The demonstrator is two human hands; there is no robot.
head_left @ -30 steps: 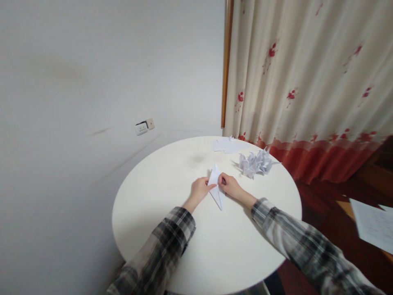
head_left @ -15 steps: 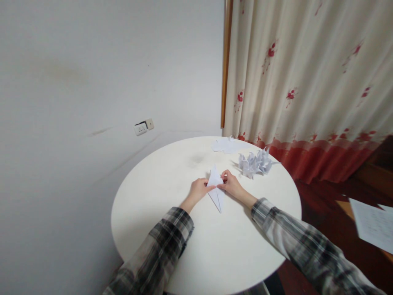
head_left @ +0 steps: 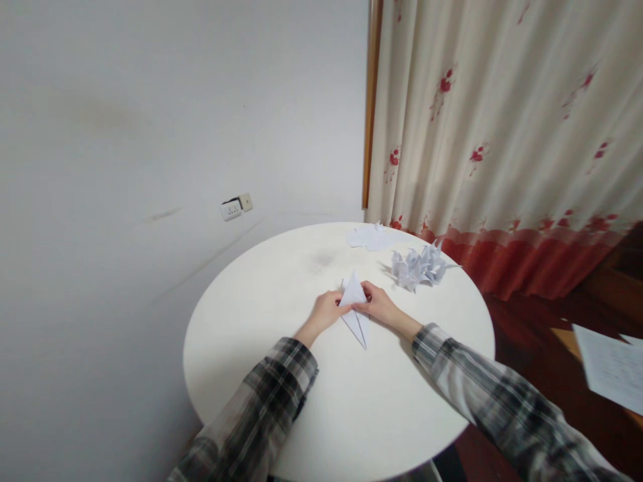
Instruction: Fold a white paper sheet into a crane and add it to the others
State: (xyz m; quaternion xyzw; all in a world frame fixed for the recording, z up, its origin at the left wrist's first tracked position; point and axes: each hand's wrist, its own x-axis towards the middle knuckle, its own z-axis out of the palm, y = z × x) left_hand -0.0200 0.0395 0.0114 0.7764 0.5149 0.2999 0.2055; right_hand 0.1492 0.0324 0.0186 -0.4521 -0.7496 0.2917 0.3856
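A white folded paper (head_left: 354, 292), long and kite-shaped with a centre crease toward me, is held between both hands over the middle of the round table. My left hand (head_left: 325, 310) grips its left edge, the thumb lying on top near the middle. On the opposite edge, my right hand (head_left: 378, 302) pinches the paper, its thumb also pressed on the face close to the left thumb. Fingers behind the paper are partly hidden. Just beyond my right hand stands a cluster of folded paper pieces (head_left: 418, 268) with pointed tips, resembling paper cranes.
The round white table (head_left: 241, 348) stands against a pale wall with a power socket (head_left: 231, 209). Flat white sheets (head_left: 370, 238) lie at its far edge. A patterned curtain (head_left: 492, 120) hangs behind. Printed papers (head_left: 610, 368) rest on a brown surface at the right.
The near tip of the paper has swung slightly right, and a small point now shows at its upper left. My right thumb and fingers have shifted closer on the paper.
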